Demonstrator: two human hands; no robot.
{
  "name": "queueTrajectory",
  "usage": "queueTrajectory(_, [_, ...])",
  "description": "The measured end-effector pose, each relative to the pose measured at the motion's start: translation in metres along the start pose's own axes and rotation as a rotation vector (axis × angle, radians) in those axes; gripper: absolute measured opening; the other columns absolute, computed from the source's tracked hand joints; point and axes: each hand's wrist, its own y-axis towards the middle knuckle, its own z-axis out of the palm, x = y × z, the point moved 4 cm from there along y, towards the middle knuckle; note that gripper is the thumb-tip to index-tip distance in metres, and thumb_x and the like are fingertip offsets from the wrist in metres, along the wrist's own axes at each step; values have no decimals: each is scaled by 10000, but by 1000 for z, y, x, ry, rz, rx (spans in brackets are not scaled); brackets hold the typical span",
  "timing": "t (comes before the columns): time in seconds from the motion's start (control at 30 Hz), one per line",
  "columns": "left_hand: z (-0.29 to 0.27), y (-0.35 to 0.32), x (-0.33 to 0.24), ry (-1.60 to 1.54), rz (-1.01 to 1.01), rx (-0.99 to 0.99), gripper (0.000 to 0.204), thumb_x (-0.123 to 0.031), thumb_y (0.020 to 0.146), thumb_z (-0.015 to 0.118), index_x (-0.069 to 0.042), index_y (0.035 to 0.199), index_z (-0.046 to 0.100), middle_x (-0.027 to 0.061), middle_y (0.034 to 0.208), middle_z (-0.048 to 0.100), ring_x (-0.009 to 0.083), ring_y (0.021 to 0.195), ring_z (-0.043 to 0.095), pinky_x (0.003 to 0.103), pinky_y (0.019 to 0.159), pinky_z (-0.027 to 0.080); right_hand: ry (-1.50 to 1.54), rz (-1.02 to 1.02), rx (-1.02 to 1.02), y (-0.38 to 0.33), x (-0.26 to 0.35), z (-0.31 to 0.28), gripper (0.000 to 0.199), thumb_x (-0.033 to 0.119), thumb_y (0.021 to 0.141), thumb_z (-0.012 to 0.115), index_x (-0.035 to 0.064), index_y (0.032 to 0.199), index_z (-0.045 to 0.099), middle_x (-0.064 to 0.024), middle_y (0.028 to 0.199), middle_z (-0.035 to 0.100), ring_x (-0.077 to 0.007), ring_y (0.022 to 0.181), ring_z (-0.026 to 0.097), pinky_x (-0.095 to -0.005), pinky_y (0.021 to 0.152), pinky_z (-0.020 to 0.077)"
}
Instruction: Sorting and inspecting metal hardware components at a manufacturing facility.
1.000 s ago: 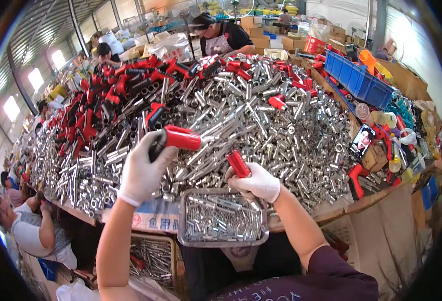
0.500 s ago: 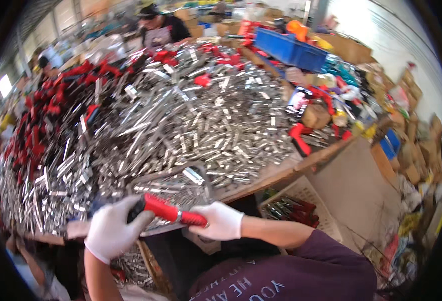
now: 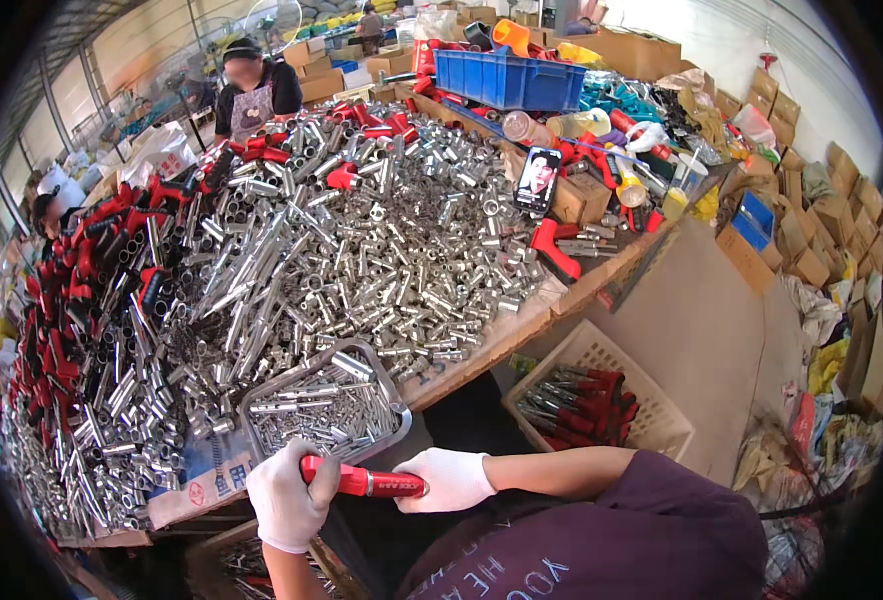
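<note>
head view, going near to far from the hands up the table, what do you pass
red handle held by the left hand and right hand → metal tray of small parts → heap of shiny metal tubes → blue crate → stacked cardboard boxes

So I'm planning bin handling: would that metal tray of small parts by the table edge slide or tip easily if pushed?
The metal tray looks full of small steel pieces, so probably heavy and slow to slide. It sits near the table edge, so a hard push might tip it off.
</note>
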Motion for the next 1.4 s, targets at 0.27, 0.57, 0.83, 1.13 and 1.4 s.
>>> queueTrajectory(0.27, [13,-6,-10,-61,171,-326,144,-119,688,651,-26,725,547,145,923,650,358,997,579,457,940,423,501,209,375,-8,5,31,211,277,877,677,89,947,611,19,658,528,-75,463,485,-256,409,395])
queueTrajectory(0.57, [18,-7,-13,575,-292,-188,262,-274,746,649,-47,614,644,195,598,623,388,595,626,458,630,483,7,111,-99,7,-5,31,291,290,860,601,32,992,630,-237,891,673,-434,957,628,-454,835,494])
queueTrajectory(0.83, [10,5,-8,33,46,-335,116,-145,674,704,-69,697,620,131,747,623,356,776,586,438,777,465,465,322,179,3,7,23,209,262,848,697,81,912,615,-3,625,556,-109,473,532,-285,470,444])
queueTrajectory(1.13, [14,-10,9,-487,-23,-438,179,7,651,615,-77,755,497,177,1508,421,341,1411,326,441,1114,288,670,310,254,9,16,32,195,217,876,705,73,958,604,33,562,484,-71,397,454,-248,382,355])
queueTrajectory(1.4, [28,8,5,-1547,-164,-363,337,173,772,614,-77,714,395,189,1525,396,260,1047,659,288,812,510,649,283,190,13,28,24,183,210,882,697,79,967,603,39,563,478,-62,397,440,-237,380,345])
